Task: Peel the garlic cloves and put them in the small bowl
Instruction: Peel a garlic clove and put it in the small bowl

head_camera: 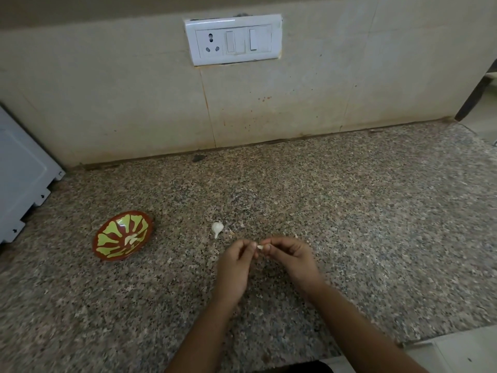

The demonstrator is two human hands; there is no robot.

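Note:
A small pale garlic clove (260,247) is pinched between the fingertips of my left hand (234,267) and my right hand (291,259), just above the granite counter. Both hands have curled fingers meeting at the clove. A white unpeeled piece of garlic (217,228) lies on the counter a little behind and left of my hands. The small bowl (107,253), red-brown with a yellow-green pattern, sits further left and holds a few peeled cloves (131,239).
Bits of garlic skin (231,232) lie near the unpeeled garlic. A white appliance (18,173) stands at the far left. The tiled wall with a socket plate (233,39) runs behind. The counter's front edge (419,341) drops off at the lower right.

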